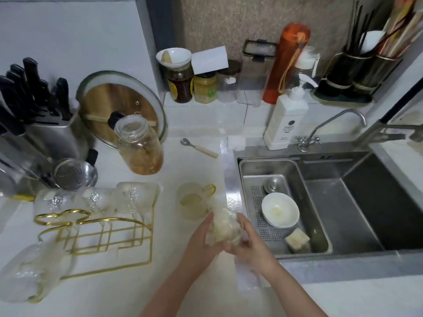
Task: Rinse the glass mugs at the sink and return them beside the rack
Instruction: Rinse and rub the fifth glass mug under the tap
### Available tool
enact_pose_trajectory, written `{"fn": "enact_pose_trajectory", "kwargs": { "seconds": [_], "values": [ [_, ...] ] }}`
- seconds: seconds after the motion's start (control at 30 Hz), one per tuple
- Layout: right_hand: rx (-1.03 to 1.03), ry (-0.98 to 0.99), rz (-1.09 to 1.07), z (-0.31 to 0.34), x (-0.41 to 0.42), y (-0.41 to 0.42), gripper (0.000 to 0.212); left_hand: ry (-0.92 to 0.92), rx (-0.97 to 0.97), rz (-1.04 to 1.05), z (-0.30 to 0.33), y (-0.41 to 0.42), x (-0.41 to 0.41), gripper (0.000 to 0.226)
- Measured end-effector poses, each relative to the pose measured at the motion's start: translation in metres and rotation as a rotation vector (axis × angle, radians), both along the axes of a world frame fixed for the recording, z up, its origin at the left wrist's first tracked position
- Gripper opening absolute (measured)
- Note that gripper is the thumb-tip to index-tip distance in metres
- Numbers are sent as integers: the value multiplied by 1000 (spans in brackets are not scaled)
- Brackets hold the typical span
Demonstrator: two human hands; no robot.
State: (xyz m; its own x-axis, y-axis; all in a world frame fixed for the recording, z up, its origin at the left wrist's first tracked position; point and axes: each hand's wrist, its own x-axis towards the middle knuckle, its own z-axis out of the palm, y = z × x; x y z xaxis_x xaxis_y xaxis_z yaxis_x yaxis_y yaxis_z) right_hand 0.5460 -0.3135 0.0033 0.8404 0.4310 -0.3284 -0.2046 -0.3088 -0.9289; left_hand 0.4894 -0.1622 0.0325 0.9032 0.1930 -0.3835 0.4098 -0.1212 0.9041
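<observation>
**Two hands hold a glass mug by the sink**

The left hand (201,236) and the right hand (249,241) both wrap their fingers around one blurry glass mug (223,227). They hold it up over the white counter (194,165), just left of the sink (357,202). Another glass mug with a yellow handle (194,200) stands on the counter just behind the hands. The gold rack (96,236) sits to the left, with clear glasses (96,200) at its far edge. A white bowl (280,212) and a sponge (297,240) lie in the sink's tray.
</observation>
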Motion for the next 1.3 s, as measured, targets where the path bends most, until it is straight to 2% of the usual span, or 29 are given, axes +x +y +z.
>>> {"fn": "enact_pose_trajectory", "kwargs": {
  "seconds": [0.17, 0.3, 0.4, 0.5, 0.63, 0.87, 1.0, 1.13, 1.2, 1.3],
  "values": [
    [56, -35, -115, 16, 8, -26, 73, -87, -43, -64, 2, -18, 24, 75],
    [90, -52, -274, 25, 9, -61, 80, -148, -85, -141, 14, -50, 42, 65],
    [89, -117, -304, 34, 15, -98, 78, -181, -112, -211, 25, -84, 55, 55],
    [100, -163, -299, 40, 24, -140, 82, -215, -83, -263, 32, -121, 72, 51],
    [168, -153, -369, 47, 39, -195, 71, -243, 3, -270, 33, -179, 96, 51],
    [117, -158, -260, 54, 86, -308, 91, -173, -66, -127, 44, -296, 129, 24],
    [101, -187, -243, 55, 99, -355, 65, -57, -160, 27, 39, -342, 151, 31],
    [36, -210, -277, 55, 107, -379, 62, -45, -136, 118, 32, -372, 158, 29],
    [-1, -207, -285, 57, 116, -382, 62, -36, -147, 88, 33, -379, 160, 34],
    [-31, -222, -228, 50, 132, -384, 63, -23, -205, 66, 34, -377, 167, 27]
  ]
}}
